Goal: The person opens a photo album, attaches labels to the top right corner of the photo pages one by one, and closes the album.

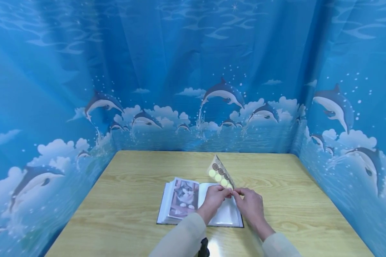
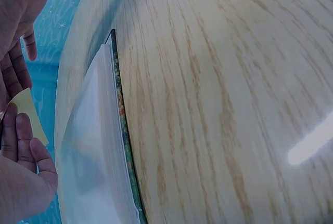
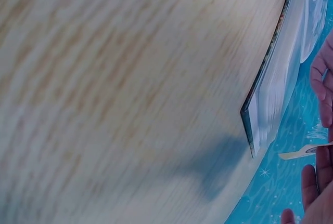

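A sheet of round stickers [image 1: 218,175], with pale yellow and brown circles, stands tilted up over the right page of an open photo album [image 1: 224,216]. My left hand [image 1: 213,199] pinches its lower edge between thumb and fingers. Close beside, the right hand [image 1: 251,205] pinches the sheet's lower right corner, the fingertips of both hands nearly meeting. From the left wrist, the sheet [image 2: 31,114] shows as a plain yellowish back at the fingers. In the right wrist view, a thin strip of the sheet [image 3: 299,153] sticks out above the right fingers [image 3: 309,185].
On the album's left side lies a cat photo [image 1: 184,196] in a clear sleeve. The wooden table [image 1: 115,210] stretches around the album. A blue curtain with dolphins [image 1: 167,71] encloses the back and both sides. A small black object [image 1: 204,247] shows at the bottom by the left sleeve.
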{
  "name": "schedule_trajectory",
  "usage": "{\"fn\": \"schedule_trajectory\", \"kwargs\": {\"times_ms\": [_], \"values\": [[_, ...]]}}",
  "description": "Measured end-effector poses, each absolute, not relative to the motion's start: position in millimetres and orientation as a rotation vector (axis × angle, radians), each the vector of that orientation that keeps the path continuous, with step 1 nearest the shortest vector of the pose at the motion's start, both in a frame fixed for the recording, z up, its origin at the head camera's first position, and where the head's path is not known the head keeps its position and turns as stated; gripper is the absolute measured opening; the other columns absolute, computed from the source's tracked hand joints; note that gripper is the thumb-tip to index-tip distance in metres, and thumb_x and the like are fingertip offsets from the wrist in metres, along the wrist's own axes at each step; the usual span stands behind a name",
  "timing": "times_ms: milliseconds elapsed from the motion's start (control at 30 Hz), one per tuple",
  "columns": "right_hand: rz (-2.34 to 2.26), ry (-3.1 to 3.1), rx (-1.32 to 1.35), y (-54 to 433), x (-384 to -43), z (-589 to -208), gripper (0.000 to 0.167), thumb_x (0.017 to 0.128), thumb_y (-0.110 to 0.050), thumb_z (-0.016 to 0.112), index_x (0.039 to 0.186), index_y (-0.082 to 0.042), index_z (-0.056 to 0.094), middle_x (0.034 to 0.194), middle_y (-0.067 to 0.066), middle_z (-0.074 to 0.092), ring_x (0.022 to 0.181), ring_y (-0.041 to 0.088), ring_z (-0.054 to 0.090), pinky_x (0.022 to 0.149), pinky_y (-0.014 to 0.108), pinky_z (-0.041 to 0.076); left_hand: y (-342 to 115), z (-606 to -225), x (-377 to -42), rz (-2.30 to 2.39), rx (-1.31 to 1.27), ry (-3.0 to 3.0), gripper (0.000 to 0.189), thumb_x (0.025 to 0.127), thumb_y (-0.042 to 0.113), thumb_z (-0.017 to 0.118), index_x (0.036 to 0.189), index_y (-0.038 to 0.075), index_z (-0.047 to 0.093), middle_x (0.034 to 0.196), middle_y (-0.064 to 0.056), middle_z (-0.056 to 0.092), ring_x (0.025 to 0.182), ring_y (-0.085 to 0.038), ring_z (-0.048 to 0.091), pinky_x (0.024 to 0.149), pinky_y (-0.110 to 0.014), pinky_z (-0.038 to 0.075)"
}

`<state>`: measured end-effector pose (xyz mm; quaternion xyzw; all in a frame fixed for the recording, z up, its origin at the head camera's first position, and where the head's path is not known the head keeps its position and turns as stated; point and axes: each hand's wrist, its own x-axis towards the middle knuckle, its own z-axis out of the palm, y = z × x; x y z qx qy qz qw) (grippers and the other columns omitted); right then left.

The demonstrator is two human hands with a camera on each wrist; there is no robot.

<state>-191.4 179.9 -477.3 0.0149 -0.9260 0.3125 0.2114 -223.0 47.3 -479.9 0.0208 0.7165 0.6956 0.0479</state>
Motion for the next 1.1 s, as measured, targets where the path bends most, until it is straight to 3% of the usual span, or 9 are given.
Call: {"fn": "schedule_trajectory", "kwargs": {"times_ms": [233,800,1100], "values": [[0.916,-2.595,0.015,179.1,-190.9,-477.4,0.016,0.088,-0.021,0.074,0.097,-0.009,0.078,0.099,0.01,0.075,0.092,0.032,0.068,0.084,0.051,0.048,46.2,-479.4,-222.0,2.097,0.053,2.193,0.016,0.089,0.014,0.071,0.084,-0.001,0.072,0.075,-0.006,0.072,0.07,-0.01,0.062,0.066,-0.024,0.049],[1.032,-2.619,-0.09,178.6,-190.8,-475.7,0.015,0.091,-0.017,0.067,0.097,-0.007,0.077,0.095,0.01,0.074,0.079,0.023,0.064,0.066,0.037,0.049,45.8,-480.4,-221.7,2.077,0.068,2.207,0.015,0.088,0.013,0.071,0.086,-0.001,0.073,0.076,-0.006,0.072,0.073,-0.011,0.065,0.068,-0.025,0.051],[1.023,-2.63,-0.071,177.2,-190.6,-476.5,0.018,0.088,-0.025,0.074,0.096,-0.011,0.079,0.097,0.01,0.075,0.09,0.028,0.069,0.076,0.044,0.053,45.6,-480.2,-222.1,2.096,0.021,2.185,0.018,0.088,0.016,0.07,0.088,-0.001,0.074,0.075,-0.009,0.073,0.071,-0.015,0.068,0.065,-0.025,0.051]]}}
